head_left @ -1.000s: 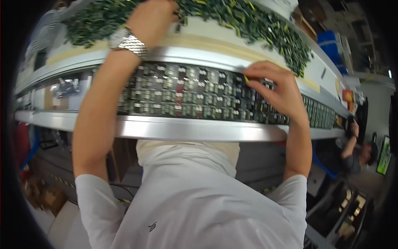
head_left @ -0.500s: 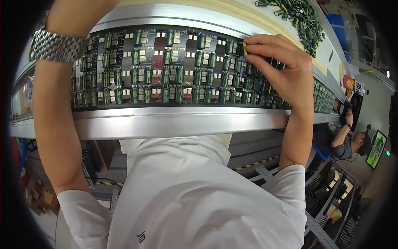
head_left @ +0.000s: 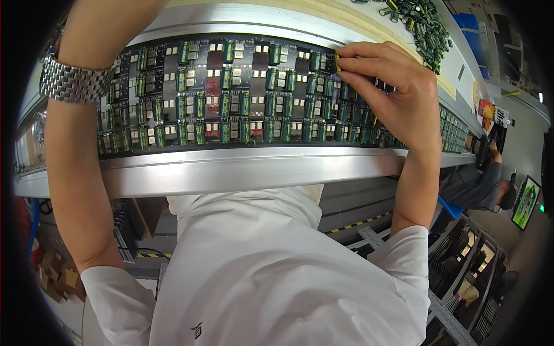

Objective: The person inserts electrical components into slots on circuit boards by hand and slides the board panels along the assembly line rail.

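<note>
My right hand point(head_left: 389, 78) pinches a small green-and-yellow cylindrical capacitor point(head_left: 337, 63) between thumb and fingers, at the far edge of a long circuit board panel point(head_left: 254, 85). Rows of dark green capacitors point(head_left: 229, 52) stand on the panel among pale square parts, with some dark grey and red patches between them. At the upper left, my left hand point(head_left: 112, 23) reaches past the panel. Its fingers lie beyond the top of the picture, so what they touch is hidden. A metal watch is on that wrist.
A metal rail point(head_left: 248, 170) runs along the panel's near side. Loose capacitors point(head_left: 424, 37) lie heaped on the white surface at the far right, behind a wooden strip point(head_left: 346, 23). Another person point(head_left: 479, 181) works further along the line at right, near a lit screen point(head_left: 525, 203).
The panel has slid slightly left along the rail. My right hand keeps its pinch on the capacitor, nearly in place. My left wrist has dipped a little. The other person has leaned over.
</note>
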Motion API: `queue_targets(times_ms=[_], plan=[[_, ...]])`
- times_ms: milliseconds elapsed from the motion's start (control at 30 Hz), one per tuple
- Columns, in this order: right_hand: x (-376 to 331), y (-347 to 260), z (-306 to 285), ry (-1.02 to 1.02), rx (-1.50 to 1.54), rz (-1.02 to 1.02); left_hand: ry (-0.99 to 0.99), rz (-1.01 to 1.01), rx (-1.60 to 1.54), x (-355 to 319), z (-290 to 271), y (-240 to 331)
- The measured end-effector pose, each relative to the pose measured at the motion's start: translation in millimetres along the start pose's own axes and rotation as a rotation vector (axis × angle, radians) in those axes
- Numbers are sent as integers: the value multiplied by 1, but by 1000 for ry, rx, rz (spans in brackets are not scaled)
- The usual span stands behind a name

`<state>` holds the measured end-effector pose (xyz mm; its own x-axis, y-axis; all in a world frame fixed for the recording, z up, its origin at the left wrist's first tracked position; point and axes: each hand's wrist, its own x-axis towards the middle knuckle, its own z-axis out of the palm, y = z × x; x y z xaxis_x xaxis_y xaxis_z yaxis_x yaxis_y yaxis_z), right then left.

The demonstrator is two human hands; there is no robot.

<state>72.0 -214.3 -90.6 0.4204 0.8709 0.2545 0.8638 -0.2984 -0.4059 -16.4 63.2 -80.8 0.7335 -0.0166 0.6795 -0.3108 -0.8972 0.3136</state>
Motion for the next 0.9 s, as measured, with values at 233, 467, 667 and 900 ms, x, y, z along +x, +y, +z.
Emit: queue_targets(times_ms=[233, 467, 667, 900], plan=[[10, -8, -3, -103, -176, -143, -30, -62, -66, -3, 0, 2], [19, -5, -13, -69, -101, -205, -139, -185, -198, 2, -12, 4], [47, 9, -23, -22, -295, 89, -449, -256, -208, -11, -36, 17], [37, 24, -20, 36, -289, 71, -451, -173, -187, -51, -26, 56]])
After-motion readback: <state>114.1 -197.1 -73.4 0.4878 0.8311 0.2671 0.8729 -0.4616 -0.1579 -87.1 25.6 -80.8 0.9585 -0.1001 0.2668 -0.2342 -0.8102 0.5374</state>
